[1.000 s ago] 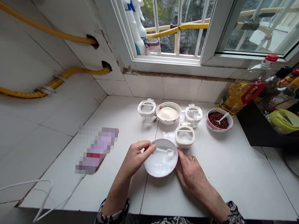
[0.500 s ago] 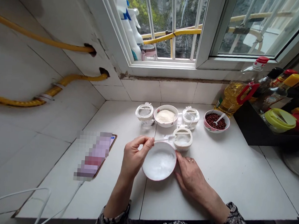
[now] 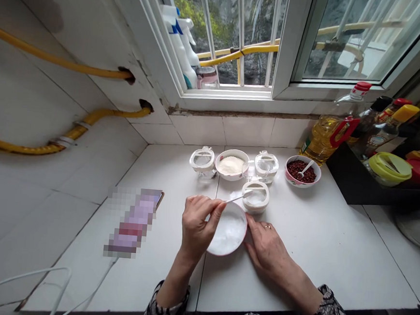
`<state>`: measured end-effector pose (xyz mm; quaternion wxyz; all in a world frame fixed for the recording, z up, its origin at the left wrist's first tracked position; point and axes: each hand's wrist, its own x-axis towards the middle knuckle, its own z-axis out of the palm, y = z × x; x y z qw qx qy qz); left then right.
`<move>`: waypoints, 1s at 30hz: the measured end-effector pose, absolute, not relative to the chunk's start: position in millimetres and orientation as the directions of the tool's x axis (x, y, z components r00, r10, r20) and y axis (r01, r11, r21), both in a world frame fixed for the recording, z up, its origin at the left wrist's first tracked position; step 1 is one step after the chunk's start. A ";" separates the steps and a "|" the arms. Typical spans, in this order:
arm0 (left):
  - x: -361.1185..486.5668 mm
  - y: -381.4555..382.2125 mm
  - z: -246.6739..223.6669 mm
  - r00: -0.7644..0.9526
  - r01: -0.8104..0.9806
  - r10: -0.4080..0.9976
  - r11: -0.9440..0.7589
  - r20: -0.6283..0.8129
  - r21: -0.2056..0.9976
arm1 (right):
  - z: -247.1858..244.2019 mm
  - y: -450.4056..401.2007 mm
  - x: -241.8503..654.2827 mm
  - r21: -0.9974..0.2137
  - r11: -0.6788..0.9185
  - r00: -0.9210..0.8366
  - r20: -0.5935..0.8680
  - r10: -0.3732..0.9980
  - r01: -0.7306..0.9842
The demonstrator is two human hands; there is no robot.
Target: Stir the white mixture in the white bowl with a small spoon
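My left hand (image 3: 201,224) pinches the handle of a small white spoon (image 3: 236,198) above a white bowl (image 3: 228,234) that holds white granules. The far end of the spoon reaches over the opening of a small clear jar (image 3: 255,198) with a white rim; whether it carries anything is too small to tell. At the bowl's right side, my right hand (image 3: 268,247), with a ring on one finger, steadies it by the rim. White contents show inside the jar, which stands just behind the bowl, its lid raised.
Behind are two more lidded jars (image 3: 202,161) (image 3: 266,165), a bowl of pale powder (image 3: 231,165) and a bowl of dark red grains (image 3: 302,171) with a spoon. An oil bottle (image 3: 323,132) and black condiment box (image 3: 357,176) stand right. A phone (image 3: 134,224) lies left, its cable trailing.
My left hand has moved slightly right with the spoon, whose far end now tilts up over the jar opening. My right hand stays at the bowl.
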<state>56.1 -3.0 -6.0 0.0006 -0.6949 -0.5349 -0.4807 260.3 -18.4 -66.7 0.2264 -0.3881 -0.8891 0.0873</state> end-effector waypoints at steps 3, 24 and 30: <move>43.9 -6.7 -4.3 -0.173 0.645 0.824 -0.320 0.540 0.694 | -66.2 -18.0 260.8 -0.340 0.684 -0.600 0.329 0.729 0.645; 34.3 -12.8 -18.6 0.050 0.687 0.965 -0.221 0.258 0.692 | -66.0 -16.5 261.6 -0.307 0.703 -0.605 0.361 0.710 0.642; 29.6 -13.4 -16.1 -0.005 0.624 0.981 -0.149 0.194 0.767 | -66.5 -16.2 261.6 -0.311 0.705 -0.604 0.367 0.707 0.637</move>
